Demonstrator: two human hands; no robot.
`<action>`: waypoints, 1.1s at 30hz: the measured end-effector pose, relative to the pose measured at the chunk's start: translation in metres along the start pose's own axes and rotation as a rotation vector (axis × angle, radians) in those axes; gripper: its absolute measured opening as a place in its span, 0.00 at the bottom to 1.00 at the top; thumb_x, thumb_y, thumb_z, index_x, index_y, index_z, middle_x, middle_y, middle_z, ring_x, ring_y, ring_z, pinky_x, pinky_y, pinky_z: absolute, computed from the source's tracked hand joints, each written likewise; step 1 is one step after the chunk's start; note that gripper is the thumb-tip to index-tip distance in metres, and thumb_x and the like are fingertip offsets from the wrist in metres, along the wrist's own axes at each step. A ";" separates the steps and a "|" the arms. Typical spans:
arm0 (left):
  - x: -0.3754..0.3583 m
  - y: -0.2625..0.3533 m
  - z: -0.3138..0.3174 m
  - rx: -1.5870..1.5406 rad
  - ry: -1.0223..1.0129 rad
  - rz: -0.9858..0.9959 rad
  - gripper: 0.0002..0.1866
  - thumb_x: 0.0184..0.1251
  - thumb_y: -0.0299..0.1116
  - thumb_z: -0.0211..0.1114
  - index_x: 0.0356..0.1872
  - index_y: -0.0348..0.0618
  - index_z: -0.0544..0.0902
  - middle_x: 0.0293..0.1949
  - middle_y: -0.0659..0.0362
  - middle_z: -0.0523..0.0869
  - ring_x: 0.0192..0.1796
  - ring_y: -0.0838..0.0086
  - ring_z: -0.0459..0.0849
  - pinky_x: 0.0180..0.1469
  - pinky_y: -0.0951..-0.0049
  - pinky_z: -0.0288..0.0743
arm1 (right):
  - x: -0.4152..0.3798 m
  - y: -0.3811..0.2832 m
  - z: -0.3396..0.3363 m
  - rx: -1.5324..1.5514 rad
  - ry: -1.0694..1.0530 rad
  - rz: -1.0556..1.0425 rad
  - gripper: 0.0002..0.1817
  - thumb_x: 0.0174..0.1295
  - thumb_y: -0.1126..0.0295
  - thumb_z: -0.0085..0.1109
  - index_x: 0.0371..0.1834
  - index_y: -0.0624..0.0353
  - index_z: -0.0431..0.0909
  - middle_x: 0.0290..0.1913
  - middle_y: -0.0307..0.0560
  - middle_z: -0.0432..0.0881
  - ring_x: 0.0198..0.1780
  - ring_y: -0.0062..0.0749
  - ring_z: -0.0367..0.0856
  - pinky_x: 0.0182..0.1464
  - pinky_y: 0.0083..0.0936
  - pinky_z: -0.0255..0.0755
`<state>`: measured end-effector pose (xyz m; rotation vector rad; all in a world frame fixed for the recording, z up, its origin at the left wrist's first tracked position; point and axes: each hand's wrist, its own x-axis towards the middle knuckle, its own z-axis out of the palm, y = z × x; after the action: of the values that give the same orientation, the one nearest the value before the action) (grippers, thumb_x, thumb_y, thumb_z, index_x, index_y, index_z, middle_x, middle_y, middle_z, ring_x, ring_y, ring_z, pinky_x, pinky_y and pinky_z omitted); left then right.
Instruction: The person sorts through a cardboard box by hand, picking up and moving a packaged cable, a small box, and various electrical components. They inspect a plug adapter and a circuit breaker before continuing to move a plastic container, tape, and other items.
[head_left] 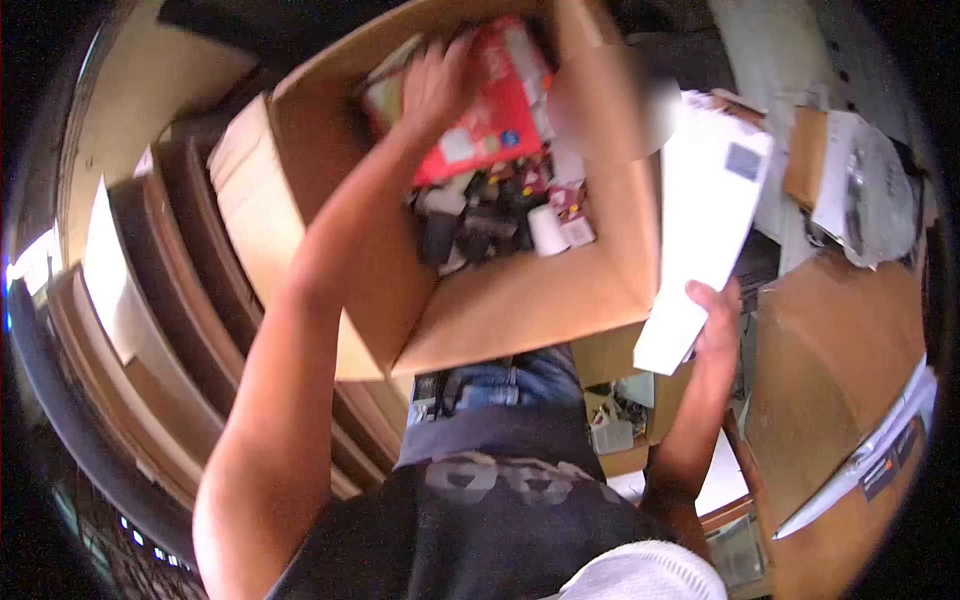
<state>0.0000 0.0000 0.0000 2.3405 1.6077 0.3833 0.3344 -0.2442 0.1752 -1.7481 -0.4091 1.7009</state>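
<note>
We look down from a head camera at a person's own torso, arms and an open box point(520, 300) held against the body. The box is our landmark: a large brown cardboard carton, its mouth facing the camera, its near wall bare.

The left hand point(435, 85) reaches deep into the box, at its far side. Its fingers lie spread and pressed on a red packet point(495, 110), a flat glossy pack with white labels that leans against the far wall of the box. The hand touches the packet; we cannot tell whether it grips it or only rests on it.

Below the packet, on the floor of the box, lies a jumble of small dark items point(480, 225), with a white roll point(547, 230) among them, toward the right wall of the box.

The right hand point(715, 325) is outside the box, just beside its right wall and near its lower corner. It is closed around the lower end of a white sheet point(705, 230), a long pale paper or envelope that rises along the box's right side.

Left of the box stand stacked brown boards point(150, 330). Right of the box, beyond the sheet, sits a second carton point(830, 370) with a label on its lower edge. Under the box we see blue jeans point(520, 385) and a dark shirt point(480, 520).
</note>
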 end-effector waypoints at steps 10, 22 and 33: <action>-0.030 0.028 0.040 0.159 -0.129 0.110 0.47 0.55 0.66 0.59 0.74 0.60 0.56 0.76 0.50 0.47 0.76 0.45 0.42 0.69 0.30 0.29 | -0.003 -0.030 0.015 -0.204 0.138 -0.215 0.46 0.34 0.53 0.68 0.58 0.72 0.69 0.46 0.58 0.79 0.46 0.42 0.78 0.50 0.31 0.72; -0.033 0.048 -0.002 -0.148 -0.102 0.163 0.42 0.53 0.44 0.72 0.69 0.44 0.64 0.71 0.40 0.58 0.72 0.43 0.57 0.69 0.49 0.57 | -0.043 -0.028 -0.023 0.338 0.150 -0.336 0.40 0.41 0.50 0.69 0.53 0.72 0.74 0.39 0.56 0.80 0.42 0.39 0.81 0.45 0.30 0.77; -0.109 0.077 -0.035 -0.810 -0.388 -0.217 0.32 0.64 0.36 0.66 0.65 0.29 0.66 0.62 0.44 0.73 0.62 0.62 0.73 0.62 0.64 0.68 | -0.225 -0.060 -0.107 0.527 0.590 -0.674 0.28 0.46 0.57 0.65 0.48 0.67 0.77 0.37 0.49 0.82 0.36 0.34 0.81 0.41 0.27 0.75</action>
<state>0.0159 -0.1260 0.0546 1.5034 1.1907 0.4015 0.4277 -0.3678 0.3797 -1.3996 -0.2106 0.6879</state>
